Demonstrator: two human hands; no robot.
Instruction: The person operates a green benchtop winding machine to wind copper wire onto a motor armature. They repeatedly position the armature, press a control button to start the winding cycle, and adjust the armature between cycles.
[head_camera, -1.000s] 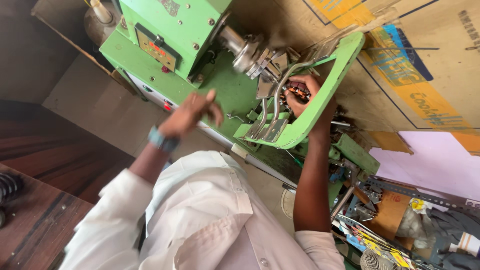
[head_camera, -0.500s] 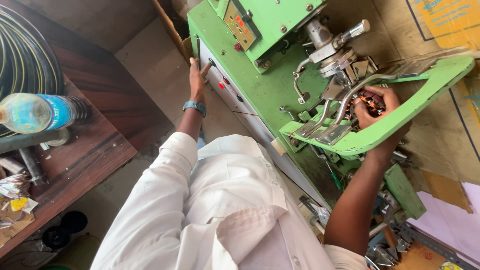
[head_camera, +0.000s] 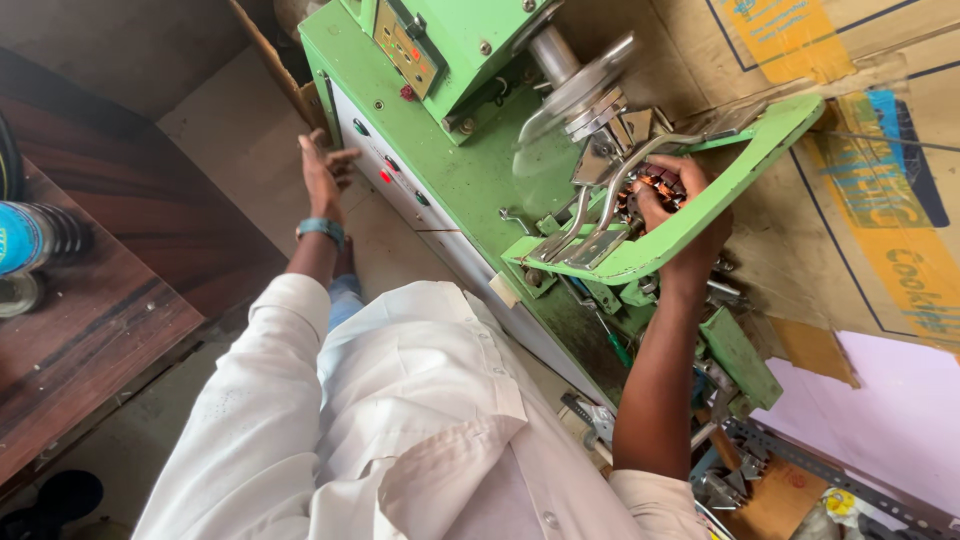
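Head view: right hand (head_camera: 668, 205) grips the copper-wound armature (head_camera: 648, 186); left hand (head_camera: 324, 172) rests open against the green machine (head_camera: 450, 170).

Count, head view:
- Green sheet-metal winding machine (head_camera: 470, 170): 1.
- Curved green metal guard frame (head_camera: 700, 205): 1.
- Copper-wound round motor core (head_camera: 650, 190): 1.
- Bare hands: 2, left hand (head_camera: 322, 172) and right hand (head_camera: 680, 195).
- Teal wristband (head_camera: 320, 230): 1.
- Clear plastic bottle with blue label (head_camera: 30, 238): 1.
- Brown wooden table (head_camera: 90, 340): 1.
- Printed brown cardboard sheet (head_camera: 850, 130): 1.
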